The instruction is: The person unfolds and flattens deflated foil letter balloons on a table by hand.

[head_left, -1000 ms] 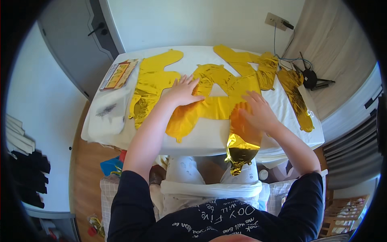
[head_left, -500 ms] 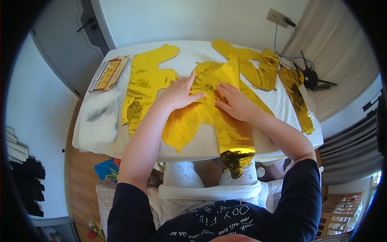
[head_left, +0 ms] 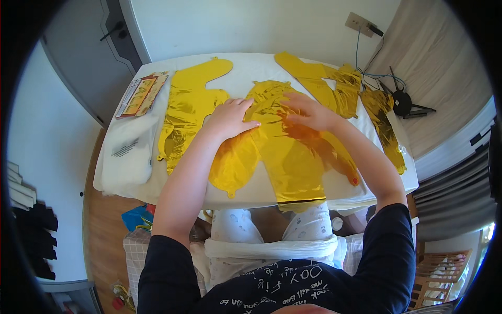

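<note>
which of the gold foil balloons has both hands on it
The centre gold foil balloon: the left hand and right hand press it flat; the others lie untouched.

A flat rectangular printed card, red-bordered with gold, lies at the bench's far left corner; a clear plastic bag lies just nearer.

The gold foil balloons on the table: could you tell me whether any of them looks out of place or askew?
Yes. The gold foil balloon under the left hand and right hand hangs over the near edge of the white table. Another foil balloon droops off the right edge. All look crinkled and deflated.
</note>
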Available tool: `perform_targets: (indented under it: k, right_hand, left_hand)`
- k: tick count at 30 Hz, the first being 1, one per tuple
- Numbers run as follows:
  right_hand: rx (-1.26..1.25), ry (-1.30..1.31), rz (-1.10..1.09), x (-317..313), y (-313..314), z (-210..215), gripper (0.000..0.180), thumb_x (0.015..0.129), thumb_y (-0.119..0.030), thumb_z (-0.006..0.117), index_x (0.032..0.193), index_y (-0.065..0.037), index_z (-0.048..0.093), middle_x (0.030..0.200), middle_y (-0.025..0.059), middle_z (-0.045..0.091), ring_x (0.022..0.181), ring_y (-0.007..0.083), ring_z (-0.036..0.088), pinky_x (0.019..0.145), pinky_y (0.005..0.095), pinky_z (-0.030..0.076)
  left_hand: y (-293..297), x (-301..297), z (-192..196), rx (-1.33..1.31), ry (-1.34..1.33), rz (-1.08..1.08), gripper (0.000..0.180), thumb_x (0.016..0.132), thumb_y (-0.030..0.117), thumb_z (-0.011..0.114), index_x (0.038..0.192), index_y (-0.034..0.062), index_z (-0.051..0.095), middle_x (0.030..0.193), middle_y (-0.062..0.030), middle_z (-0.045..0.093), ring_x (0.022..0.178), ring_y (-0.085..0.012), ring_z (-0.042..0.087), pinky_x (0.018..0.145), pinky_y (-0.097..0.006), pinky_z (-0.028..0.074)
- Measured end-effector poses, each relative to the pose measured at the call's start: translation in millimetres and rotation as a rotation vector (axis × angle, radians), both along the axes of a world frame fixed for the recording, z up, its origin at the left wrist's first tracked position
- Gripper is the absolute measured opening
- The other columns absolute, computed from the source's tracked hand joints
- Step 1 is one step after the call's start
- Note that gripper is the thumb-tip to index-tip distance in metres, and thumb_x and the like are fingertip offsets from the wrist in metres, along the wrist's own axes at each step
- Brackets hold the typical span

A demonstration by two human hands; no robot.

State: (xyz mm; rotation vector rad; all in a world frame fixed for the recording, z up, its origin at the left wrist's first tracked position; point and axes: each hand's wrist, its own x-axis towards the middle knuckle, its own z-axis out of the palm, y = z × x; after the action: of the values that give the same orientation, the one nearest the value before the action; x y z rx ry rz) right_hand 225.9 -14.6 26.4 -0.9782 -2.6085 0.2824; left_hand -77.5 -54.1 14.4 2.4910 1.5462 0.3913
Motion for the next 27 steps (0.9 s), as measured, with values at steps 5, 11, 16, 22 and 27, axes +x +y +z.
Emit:
perform_targets:
  k: [5, 11, 16, 22, 27]
  right_hand:
    - [-0.018, -0.17, -0.014, -12.4, -17.9, -18.2, 0.067, 0.101, -0.053, 0.054, 0.153, -0.011, 0.047, 0.16, 0.0186, 0.041, 0.149, 0.04, 0.035, 0.122, 0.0542, 0.027]
    - [0.007, -0.228, -0.23, -14.4, 1.1, -16.0, 0.071, 0.101, -0.056, 0.051, 0.157, -0.013, 0.04, 0.163, 0.0184, 0.037, 0.151, 0.0395, 0.031, 0.123, 0.0589, 0.024]
    - [-0.011, -0.272, -0.28, -1.9, 24.8, -10.6, 0.068, 0.101, -0.056, 0.051, 0.152, -0.012, 0.045, 0.161, 0.0188, 0.039, 0.151, 0.0393, 0.032, 0.123, 0.058, 0.025]
    - [-0.059, -0.162, -0.401, -15.0, 41.0, -22.7, 0.06, 0.103, -0.05, 0.05, 0.148, -0.01, 0.05, 0.162, 0.02, 0.038, 0.152, 0.0418, 0.03, 0.124, 0.0576, 0.022]
    - [0.058, -0.125, -0.342, -41.3, 32.4, -30.9, 0.065, 0.102, -0.053, 0.052, 0.151, -0.011, 0.048, 0.163, 0.0195, 0.036, 0.152, 0.0402, 0.03, 0.124, 0.056, 0.022]
  left_hand:
    - [6.1, 1.1, -3.2, 0.038, 0.05, 0.058, 0.071, 0.097, 0.047, 0.064, 0.153, 0.0088, 0.043, 0.145, -0.0136, 0.057, 0.135, -0.0325, 0.051, 0.109, -0.048, 0.045]
    - [11.0, 2.2, -6.5, 0.054, 0.024, 0.082, 0.071, 0.098, 0.051, 0.06, 0.154, 0.0099, 0.043, 0.147, -0.0131, 0.054, 0.138, -0.0308, 0.049, 0.112, -0.049, 0.042]
    - [7.1, 7.7, 4.0, -0.009, 0.083, 0.059, 0.071, 0.097, 0.055, 0.061, 0.151, 0.0098, 0.05, 0.153, -0.0124, 0.049, 0.144, -0.0296, 0.044, 0.117, -0.044, 0.037]
    - [10.6, 8.4, 3.1, -0.023, 0.063, 0.045, 0.07, 0.095, 0.054, 0.063, 0.148, 0.0099, 0.054, 0.154, -0.0119, 0.048, 0.144, -0.029, 0.043, 0.116, -0.043, 0.04]
    - [13.8, 9.1, 4.4, -0.034, 0.076, 0.038, 0.071, 0.095, 0.055, 0.063, 0.147, 0.0075, 0.054, 0.157, -0.0112, 0.045, 0.145, -0.0298, 0.042, 0.117, -0.043, 0.039]
